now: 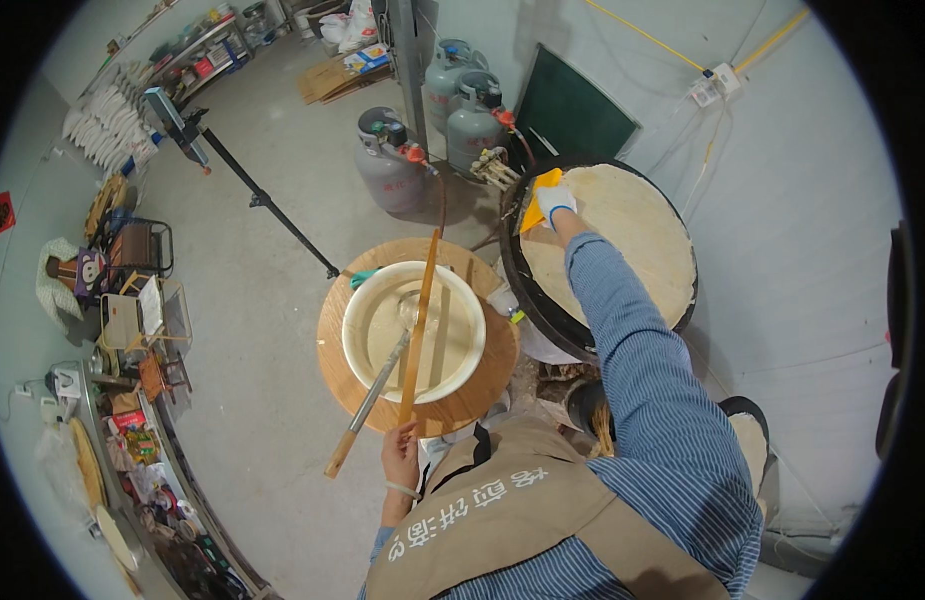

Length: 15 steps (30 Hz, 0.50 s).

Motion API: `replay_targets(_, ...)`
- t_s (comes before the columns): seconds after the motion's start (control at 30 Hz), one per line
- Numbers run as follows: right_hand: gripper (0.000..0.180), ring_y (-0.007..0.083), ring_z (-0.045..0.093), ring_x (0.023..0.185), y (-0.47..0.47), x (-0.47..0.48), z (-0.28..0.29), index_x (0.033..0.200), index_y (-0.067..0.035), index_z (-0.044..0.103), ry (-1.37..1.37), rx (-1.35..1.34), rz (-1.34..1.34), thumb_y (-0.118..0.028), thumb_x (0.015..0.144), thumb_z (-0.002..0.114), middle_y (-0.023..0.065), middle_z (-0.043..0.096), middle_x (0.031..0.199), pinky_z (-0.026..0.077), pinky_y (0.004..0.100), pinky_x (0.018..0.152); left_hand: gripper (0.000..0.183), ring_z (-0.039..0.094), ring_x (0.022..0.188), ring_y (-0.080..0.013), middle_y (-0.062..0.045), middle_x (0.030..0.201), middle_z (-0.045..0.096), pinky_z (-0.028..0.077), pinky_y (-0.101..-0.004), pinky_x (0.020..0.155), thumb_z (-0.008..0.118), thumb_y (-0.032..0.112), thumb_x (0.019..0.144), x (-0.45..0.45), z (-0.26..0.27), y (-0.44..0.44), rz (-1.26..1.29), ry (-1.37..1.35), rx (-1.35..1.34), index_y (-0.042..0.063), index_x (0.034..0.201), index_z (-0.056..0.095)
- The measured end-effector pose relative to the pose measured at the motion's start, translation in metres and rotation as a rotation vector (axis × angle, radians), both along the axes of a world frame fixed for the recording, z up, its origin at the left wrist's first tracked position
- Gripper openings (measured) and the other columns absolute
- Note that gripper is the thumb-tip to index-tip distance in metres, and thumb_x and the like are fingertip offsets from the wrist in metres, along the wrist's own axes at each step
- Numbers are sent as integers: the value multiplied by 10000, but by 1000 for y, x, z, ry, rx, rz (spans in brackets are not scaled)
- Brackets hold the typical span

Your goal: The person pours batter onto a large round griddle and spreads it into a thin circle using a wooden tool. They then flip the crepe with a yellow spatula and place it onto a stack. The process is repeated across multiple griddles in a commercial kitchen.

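Observation:
My right hand [557, 204], in a white glove, holds a yellow scraper [541, 196] at the far left edge of a thin round pancake [627, 232]. The pancake covers most of a large round black-rimmed griddle [516, 289]. My left hand [401, 456] has its fingers at the near end of a long flat wooden stick [421, 322]. That stick lies across a white basin [347, 337] of pale batter [380, 330]. A ladle [383, 379] with a metal shaft and wooden handle leans out over the basin's near rim, its bowl in the batter.
The basin stands on a round wooden table [331, 322]. Beyond are several gas cylinders [391, 169] with hoses, and a dark green board [575, 105] against the wall. A tripod [260, 199] rises left of the table. Chairs [136, 315] and a cluttered shelf [151, 465] line the left wall.

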State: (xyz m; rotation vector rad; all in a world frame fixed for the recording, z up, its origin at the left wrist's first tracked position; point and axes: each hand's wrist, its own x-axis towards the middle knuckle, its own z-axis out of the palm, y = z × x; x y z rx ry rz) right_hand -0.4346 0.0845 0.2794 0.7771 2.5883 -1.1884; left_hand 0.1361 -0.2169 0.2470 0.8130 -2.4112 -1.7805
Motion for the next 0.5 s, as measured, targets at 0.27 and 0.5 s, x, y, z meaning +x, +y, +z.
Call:
replay_targets(0.27, 475, 342, 817, 1067, 5, 11, -21, 1339, -26, 759, -1, -233, -16, -358, 1001, 721, 196, 804, 1275, 687, 517, 784, 286, 726, 1005, -213, -111, 1184, 712, 606, -344, 895, 669, -3, 1056, -1, -4, -8, -15, 21, -20, 42, 1319, 770)
replay_targets(0.5, 523, 365, 798, 1131, -19, -3, -12, 1290, -4, 797, 87, 253, 254, -427, 1010, 668, 231, 811, 1245, 647, 480, 885, 285, 727, 996, -219, -118, 1187, 711, 608, -348, 876, 674, 1, 1054, -3, -2, -16, -43, 13, -29, 46, 1319, 771)
